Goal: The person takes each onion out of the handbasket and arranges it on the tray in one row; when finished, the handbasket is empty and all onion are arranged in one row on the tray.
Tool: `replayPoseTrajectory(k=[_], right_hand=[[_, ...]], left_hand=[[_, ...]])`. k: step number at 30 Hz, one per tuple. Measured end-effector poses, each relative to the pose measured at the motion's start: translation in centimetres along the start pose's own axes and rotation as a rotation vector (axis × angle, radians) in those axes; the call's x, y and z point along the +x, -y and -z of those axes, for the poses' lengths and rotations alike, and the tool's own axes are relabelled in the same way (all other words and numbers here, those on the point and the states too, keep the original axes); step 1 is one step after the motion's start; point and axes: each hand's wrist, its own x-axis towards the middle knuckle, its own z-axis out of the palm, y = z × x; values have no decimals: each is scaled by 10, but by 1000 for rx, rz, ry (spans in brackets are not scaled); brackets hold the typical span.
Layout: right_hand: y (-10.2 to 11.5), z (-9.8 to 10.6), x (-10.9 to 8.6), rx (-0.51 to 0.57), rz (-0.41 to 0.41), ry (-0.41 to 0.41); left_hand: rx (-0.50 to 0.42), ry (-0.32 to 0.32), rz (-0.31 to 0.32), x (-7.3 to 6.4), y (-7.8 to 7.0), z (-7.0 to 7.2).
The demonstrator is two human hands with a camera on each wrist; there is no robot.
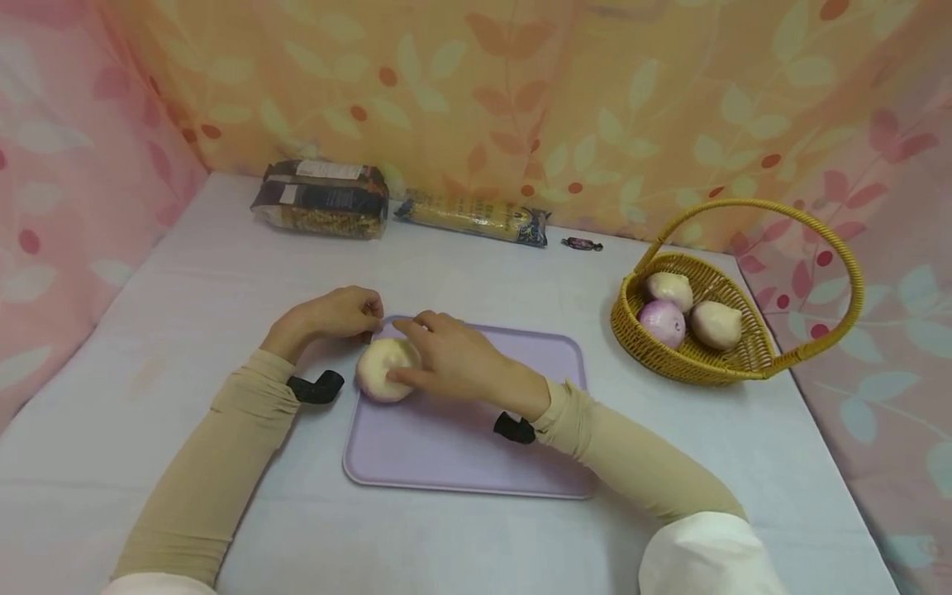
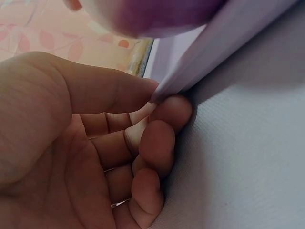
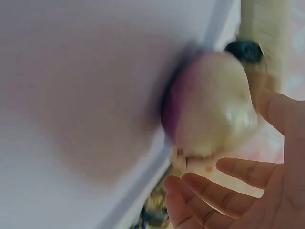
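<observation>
A white turnip (image 1: 381, 373) with a purple underside sits at the left end of the lilac tray (image 1: 476, 463). My right hand (image 1: 464, 357) hovers over its right side, thumb and fingers spread. In the right wrist view, gaps show between the turnip (image 3: 209, 105) and the fingers (image 3: 224, 198); whether the thumb touches it I cannot tell. At the tray's far left corner is my left hand (image 1: 338, 316). Its thumb and index finger pinch the tray rim (image 2: 190, 62) in the left wrist view, the other fingers curled against the tablecloth (image 2: 238, 157).
On the right stands a wicker basket (image 1: 687, 370) with a tall handle, holding 3 turnips (image 1: 716, 325). Along the back lie a bag of pasta (image 1: 323, 198), a long yellow noodle packet (image 1: 472, 217) and a small wrapped candy (image 1: 583, 244). Patterned curtains enclose the table.
</observation>
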Motion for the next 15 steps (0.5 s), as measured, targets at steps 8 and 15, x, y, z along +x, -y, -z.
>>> replayPoseTrajectory(k=[8,15], right_hand=[[-53,37,-28,60,-230,-48],[-122,75,-83,42,-453,-102]], left_hand=[[-5,7,-1,-1,1,1],[-15,17,-15,-1,0,2]])
